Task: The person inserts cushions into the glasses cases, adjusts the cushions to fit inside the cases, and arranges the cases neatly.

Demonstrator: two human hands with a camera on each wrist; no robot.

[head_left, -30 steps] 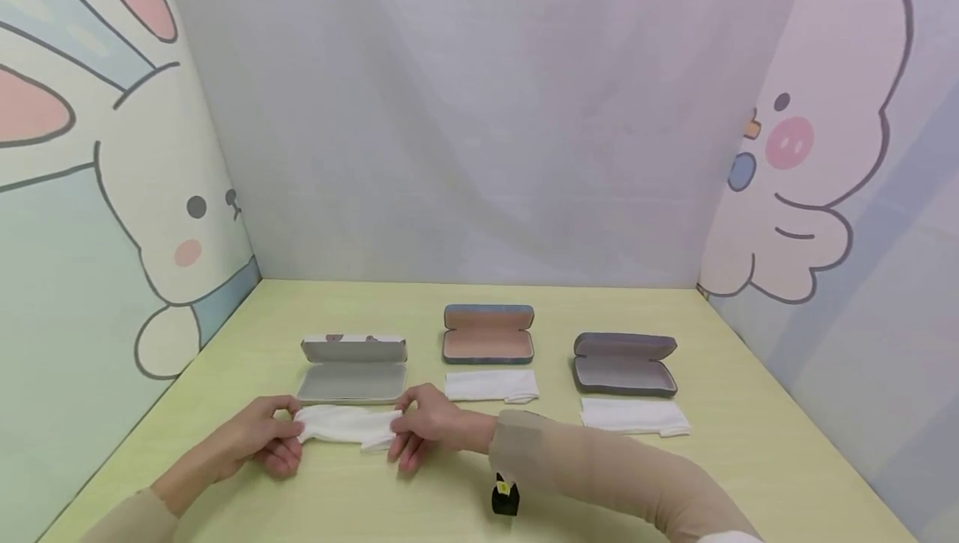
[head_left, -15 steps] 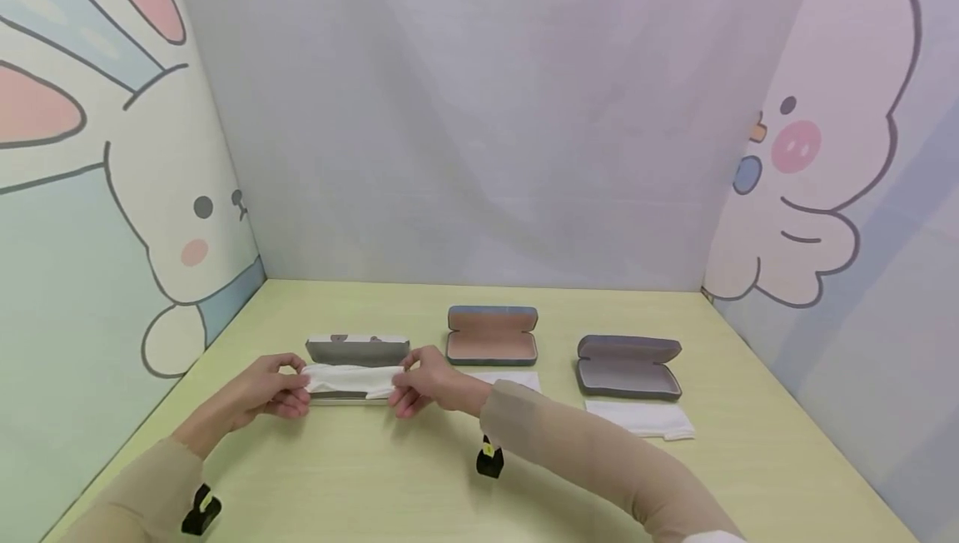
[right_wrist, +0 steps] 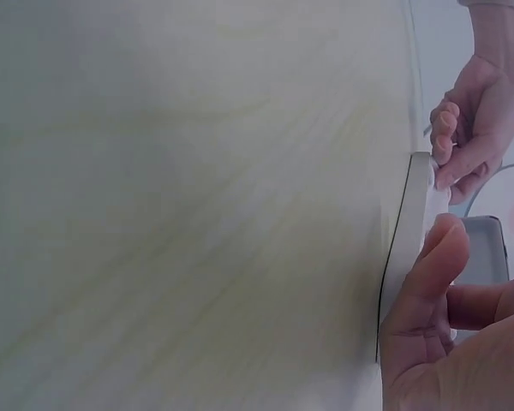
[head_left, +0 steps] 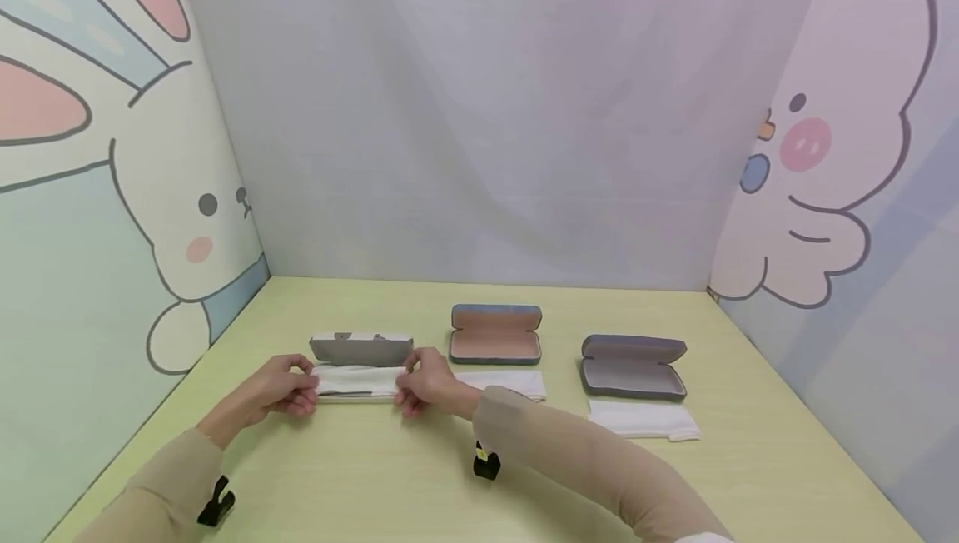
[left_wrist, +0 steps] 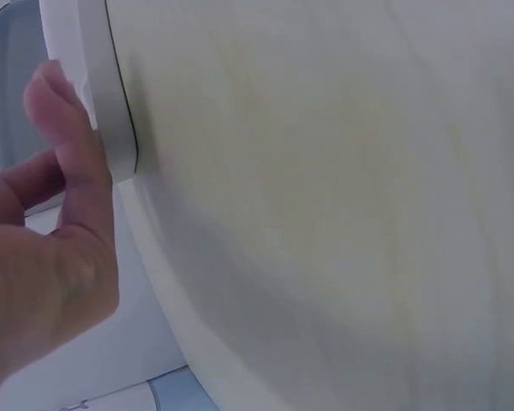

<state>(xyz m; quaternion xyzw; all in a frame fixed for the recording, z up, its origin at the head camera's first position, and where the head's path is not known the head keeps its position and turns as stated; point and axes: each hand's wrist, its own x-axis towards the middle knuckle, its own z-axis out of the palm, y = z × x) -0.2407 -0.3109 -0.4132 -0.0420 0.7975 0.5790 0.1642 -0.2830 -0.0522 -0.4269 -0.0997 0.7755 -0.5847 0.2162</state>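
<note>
A folded white cloth (head_left: 358, 379) lies stretched across the lower half of an open white glasses case (head_left: 362, 351) at the table's left. My left hand (head_left: 280, 386) pinches the cloth's left end between thumb and fingers. At the opposite end, my right hand (head_left: 430, 383) pinches it the same way. A strip of the case's grey inside shows below the cloth in the head view. In the right wrist view both hands meet the cloth at the case's rim (right_wrist: 409, 224). The left wrist view has my left fingers (left_wrist: 75, 145) beside the case's corner.
Behind and to the right stands an open blue glasses case (head_left: 495, 346) with a pink inside; a folded white cloth (head_left: 517, 382) lies before it, partly behind my right arm. Farther right, an open dark case (head_left: 633, 378) has another white cloth (head_left: 644, 419) in front.
Both hands have carried the white cloth from the table in front of the white case up over it, then lowered it into the lower half. The other cases stayed put.
</note>
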